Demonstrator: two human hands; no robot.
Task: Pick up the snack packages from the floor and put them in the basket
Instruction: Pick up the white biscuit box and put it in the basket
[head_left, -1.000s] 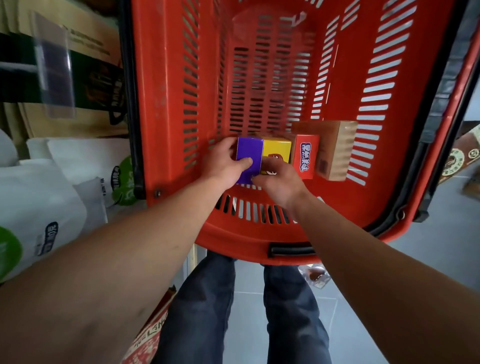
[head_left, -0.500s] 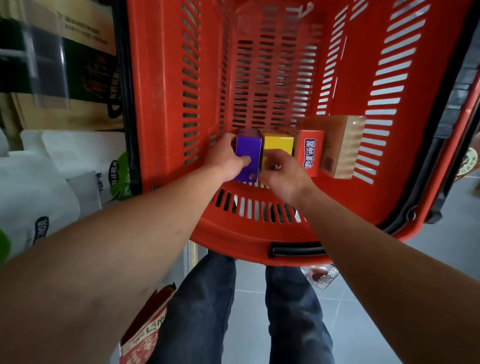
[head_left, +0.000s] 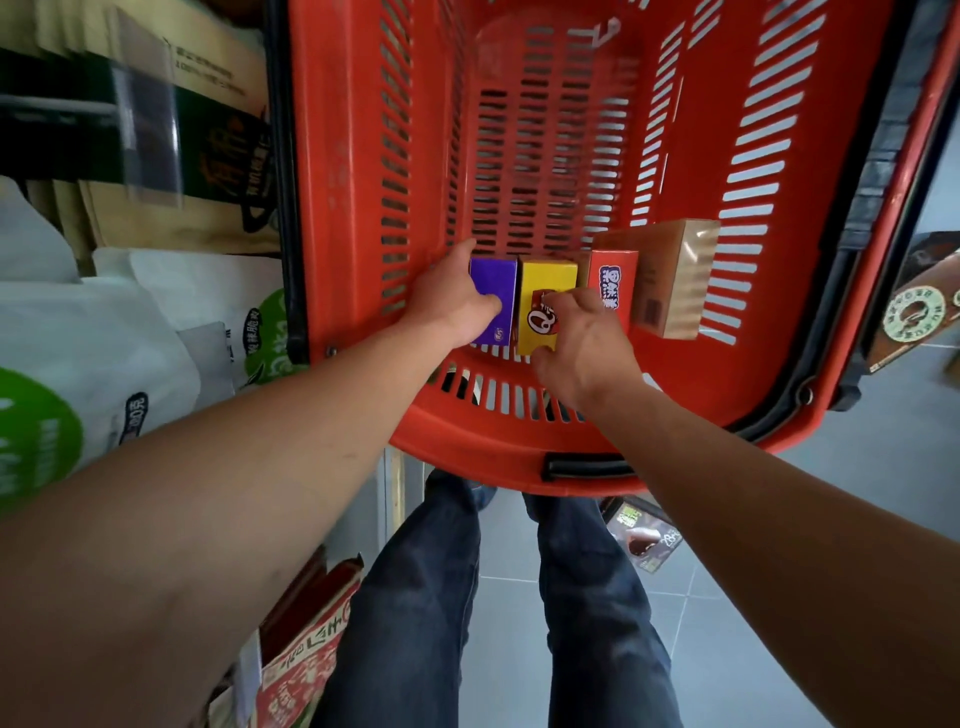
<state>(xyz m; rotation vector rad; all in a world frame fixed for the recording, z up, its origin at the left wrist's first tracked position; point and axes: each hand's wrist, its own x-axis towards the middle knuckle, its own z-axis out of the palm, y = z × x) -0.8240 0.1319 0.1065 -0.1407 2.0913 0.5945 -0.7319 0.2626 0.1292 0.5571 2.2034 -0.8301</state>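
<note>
Left hand (head_left: 451, 305) is wrapped around the purple box (head_left: 492, 296), thumb across its front, fingers hidden behind it. Right hand (head_left: 582, 345) hovers with fingers loosely spread over the yellow box (head_left: 545, 304), covering part of its print; whether it touches is hard to tell. Both arms reach forward and down into the red basket (head_left: 353, 208). 4 boxes stand in a row by its near wall: purple, yellow, red box (head_left: 613, 286), brown box (head_left: 675, 278). One dark packet (head_left: 647, 538) lies on the floor, half hidden under the basket's near edge.
</note>
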